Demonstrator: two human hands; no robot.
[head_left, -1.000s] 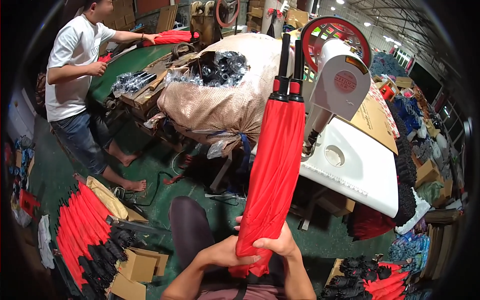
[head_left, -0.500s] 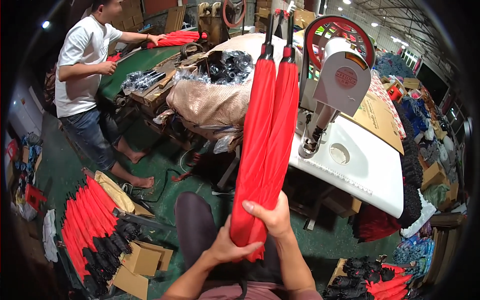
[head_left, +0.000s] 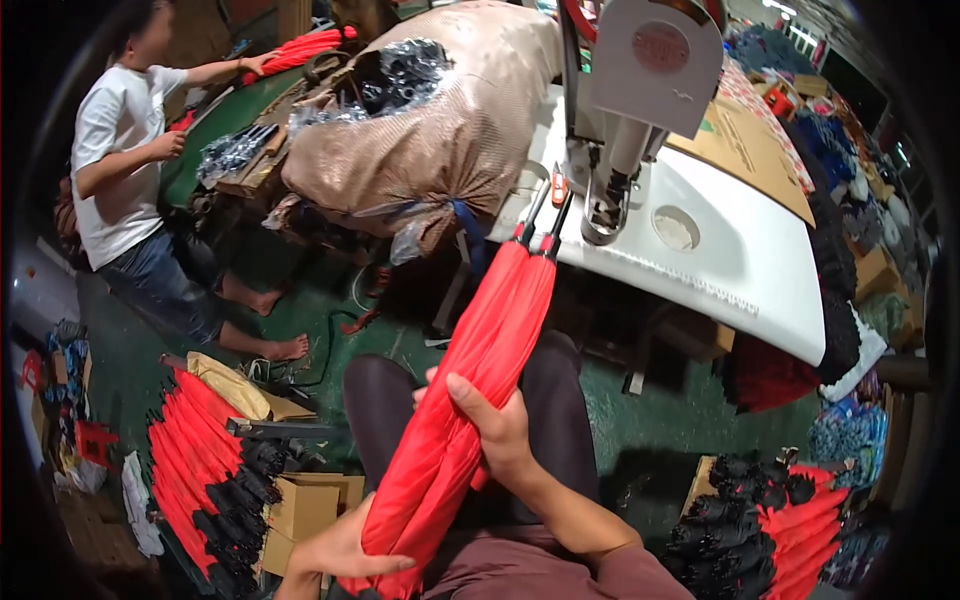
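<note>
Two folded red umbrellas [head_left: 465,375] lie side by side, slanting from my lap up to the white machine table. Their dark tips reach over the table's front edge, close to the machine's lower arm. My right hand [head_left: 495,425] is wrapped round both at mid-length, thumb on top. Down at their lower end, my left hand [head_left: 345,550] grips them from the left side, its thumb lying across the red cloth. The sewing machine head [head_left: 650,75] stands just beyond the tips. A small red tool [head_left: 558,187] lies on the table beside them.
Left of the white table [head_left: 745,270] sits a large woven sack [head_left: 400,180] of plastic-wrapped black parts. Red umbrellas are piled at lower left [head_left: 195,430] and lower right [head_left: 800,530]. A person in a white shirt [head_left: 125,120] stands at a green table, one hand on red umbrellas.
The umbrellas have tipped forward and down, their tips dropping from high up to the table's edge. My left hand has moved down and left with the lower end; my head view has shifted.
</note>
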